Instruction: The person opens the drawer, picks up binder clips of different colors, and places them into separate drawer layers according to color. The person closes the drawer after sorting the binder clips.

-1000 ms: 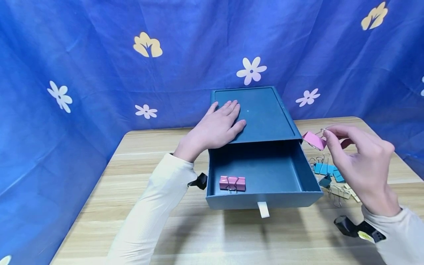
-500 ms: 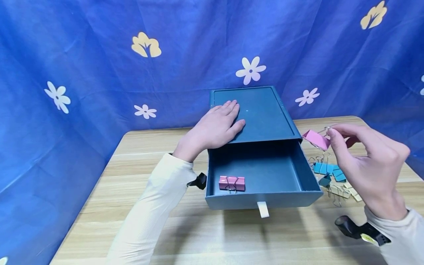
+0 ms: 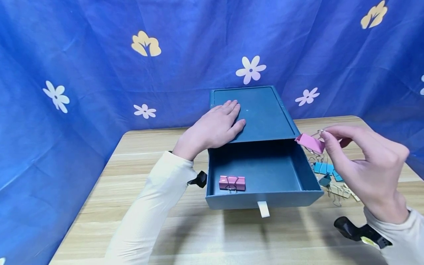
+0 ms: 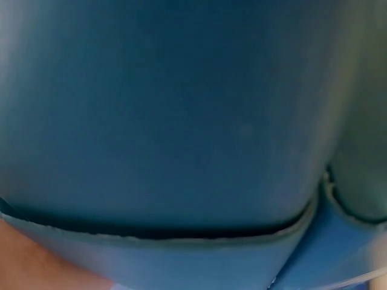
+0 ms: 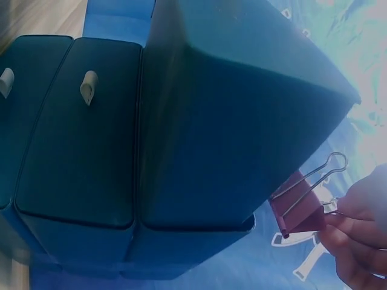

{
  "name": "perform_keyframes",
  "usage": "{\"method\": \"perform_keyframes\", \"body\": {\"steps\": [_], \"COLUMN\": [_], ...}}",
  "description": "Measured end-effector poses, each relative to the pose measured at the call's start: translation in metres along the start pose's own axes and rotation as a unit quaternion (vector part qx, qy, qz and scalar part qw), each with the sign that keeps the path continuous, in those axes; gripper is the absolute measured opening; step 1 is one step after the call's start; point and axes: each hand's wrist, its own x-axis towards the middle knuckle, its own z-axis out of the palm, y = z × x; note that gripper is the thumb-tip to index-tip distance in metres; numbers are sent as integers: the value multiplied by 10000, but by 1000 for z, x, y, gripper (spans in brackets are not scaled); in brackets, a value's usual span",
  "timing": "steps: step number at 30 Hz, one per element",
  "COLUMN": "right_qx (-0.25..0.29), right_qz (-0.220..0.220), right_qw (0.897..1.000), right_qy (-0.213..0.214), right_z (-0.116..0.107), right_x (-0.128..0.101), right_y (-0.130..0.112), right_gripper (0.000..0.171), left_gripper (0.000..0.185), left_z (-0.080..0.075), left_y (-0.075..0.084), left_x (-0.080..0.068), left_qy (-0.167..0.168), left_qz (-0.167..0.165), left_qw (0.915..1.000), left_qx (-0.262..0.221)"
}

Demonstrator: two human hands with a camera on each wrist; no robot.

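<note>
My left hand [image 3: 213, 127] lies with fingers stretched out on top of a dark blue drawer cabinet [image 3: 265, 114], near its left side. Below it the top drawer [image 3: 265, 200] stands pulled out, with a white pull tab. A pink binder clip [image 3: 232, 183] lies in the drawer's front left. Between thumb and fingers, my right hand [image 3: 367, 162] pinches a wire handle of another pink binder clip [image 3: 310, 142], held up beside the drawer's right wall. In the right wrist view that binder clip [image 5: 297, 205] hangs near the drawer's side. The left wrist view mostly shows blue cabinet surface.
Right of the drawer, blue binder clips [image 3: 324, 168] and cream ones [image 3: 341, 191] lie on the wooden table [image 3: 139, 176], partly behind my right hand. Lower drawers [image 5: 78, 133] with pull tabs appear in the right wrist view. A blue flowered cloth [image 3: 185, 55] hangs behind.
My right hand first shifted right a little, then the pink binder clip came back left and slightly lower, toward the drawer's edge. My left hand has barely moved.
</note>
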Motion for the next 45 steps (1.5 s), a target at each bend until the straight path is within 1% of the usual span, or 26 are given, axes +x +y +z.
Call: {"method": "perform_keyframes", "body": {"steps": [4,5,7,13,22,27,34,41,45], "right_qx": [266,313,346,171,129,92,60,-213,-259], "right_qz": [-62,-82,-113,-236,-341,-363,-518,-773,-843], "right_qw": [9996,9994,9991,9976,9969,9949,9876,9712,9660], "right_qy": [-71,-102,-222,-621,-695,-933,-1483,-2243,-2432], "right_z": [3,4,6,8,11,10,11,11,11], "right_x": [1,1,2,4,4,4,6,10,10], "right_y": [-4,-5,-7,-13,-13,-13,-17,-23,-23], "right_gripper": [13,10,15,33,35,36,36,40,40], "left_gripper": [62,62,62,62,62,62,63,63,63], "left_z": [0,0,-1,0,0,0,1,0,0], "left_y": [1,1,1,0,1,1,0,1,1], "left_x": [1,1,0,-1,-2,-1,-1,-1,-1], "left_qy": [-44,-45,-35,14,42,50,74,100,90], "left_qz": [1,4,20,34,32,26,4,-26,-27], "left_qw": [10000,10000,10000,10000,10000,10000,10000,9999,10000], "left_qx": [38,46,53,40,-3,-15,-35,-32,-29]}}
